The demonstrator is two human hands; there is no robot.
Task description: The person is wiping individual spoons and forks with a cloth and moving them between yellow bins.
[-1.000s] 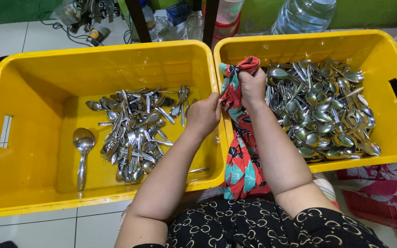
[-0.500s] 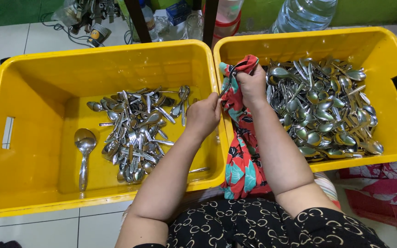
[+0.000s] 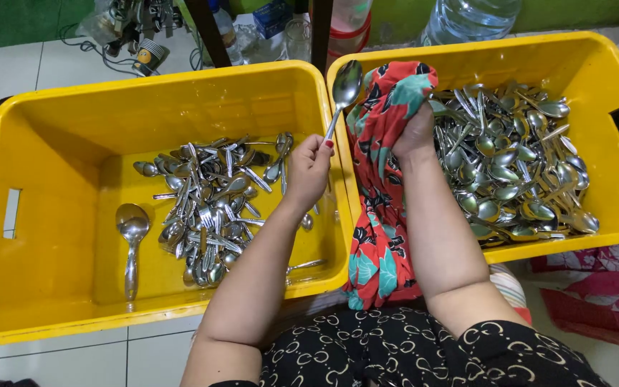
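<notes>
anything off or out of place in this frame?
Nothing damaged or spilled. One oddity: a big ladle lies alone in the left bin, apart from the cutlery pile. The cloth hangs over the right bin rim. The left hand holds a spoon upright; the right hand grips the cloth.

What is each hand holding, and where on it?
Left hand pinches a spoon by its handle, bowl up. Right hand grips the floral cloth near its top.

Spoon (image 3: 344,87) between two crates (image 3: 51,143)
</notes>
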